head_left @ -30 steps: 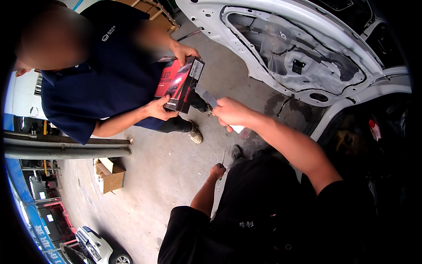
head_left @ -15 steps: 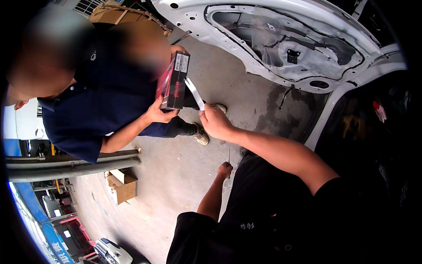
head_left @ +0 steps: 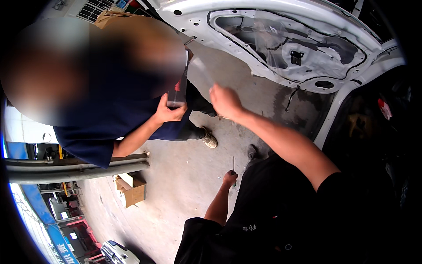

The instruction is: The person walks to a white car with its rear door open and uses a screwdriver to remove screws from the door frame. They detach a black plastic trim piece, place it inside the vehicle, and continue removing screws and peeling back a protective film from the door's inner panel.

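My right hand [head_left: 225,100] reaches forward and pinches a thin clear strip [head_left: 203,71] that runs up toward a flat red and black box [head_left: 178,93]. A co-worker in a dark blue shirt [head_left: 110,119] holds that box upright, with one hand [head_left: 169,113] under its lower end. My left hand [head_left: 229,178] hangs low by my side, closed around a thin metal tool [head_left: 233,163] that points upward.
A white car door [head_left: 285,48], stripped of its inner panel, stands open ahead on the right. On the concrete floor [head_left: 184,176] lies a small open cardboard box [head_left: 132,190]. A grey metal rail [head_left: 74,169] crosses at the left.
The co-worker has lifted the box from flat to upright and come closer. My right hand has drawn the clear strip away from the box. My left hand stays low.
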`<state>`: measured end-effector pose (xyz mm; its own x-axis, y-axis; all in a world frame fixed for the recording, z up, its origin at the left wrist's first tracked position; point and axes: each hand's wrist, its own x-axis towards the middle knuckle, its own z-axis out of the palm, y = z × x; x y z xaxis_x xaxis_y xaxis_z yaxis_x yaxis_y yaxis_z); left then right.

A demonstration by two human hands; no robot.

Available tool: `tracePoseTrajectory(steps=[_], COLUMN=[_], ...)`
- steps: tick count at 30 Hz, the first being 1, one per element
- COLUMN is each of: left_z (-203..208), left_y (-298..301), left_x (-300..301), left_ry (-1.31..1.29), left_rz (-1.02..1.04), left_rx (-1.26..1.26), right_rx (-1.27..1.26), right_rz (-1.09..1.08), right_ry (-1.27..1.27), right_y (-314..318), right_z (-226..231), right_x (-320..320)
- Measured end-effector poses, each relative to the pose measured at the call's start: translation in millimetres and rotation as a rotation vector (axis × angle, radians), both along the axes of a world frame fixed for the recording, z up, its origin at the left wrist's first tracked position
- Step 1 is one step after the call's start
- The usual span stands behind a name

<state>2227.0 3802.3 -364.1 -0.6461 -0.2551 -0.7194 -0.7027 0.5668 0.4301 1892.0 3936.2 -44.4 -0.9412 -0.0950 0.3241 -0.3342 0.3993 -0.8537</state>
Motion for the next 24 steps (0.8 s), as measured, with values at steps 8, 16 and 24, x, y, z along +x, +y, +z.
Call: tracePoseTrajectory(steps=[8, 16, 24], left_z=[-6, -13, -1], left_y=[2, 1, 20], left_x=[-18, -45, -47], left_ry=[-0.005, 0.092, 0.069], left_rz=[-0.074, -0.132, -0.196], left_rx=[-0.005, -0.012, 0.011], right_rx=[-0.215, 0.040, 0.388], right_rz=[0.064, 0.230, -0.012], right_ry=[0.055, -0.243, -0.588], right_y=[57, 126, 271], right_z=[13, -77, -234], right_x=[-11, 62, 154])
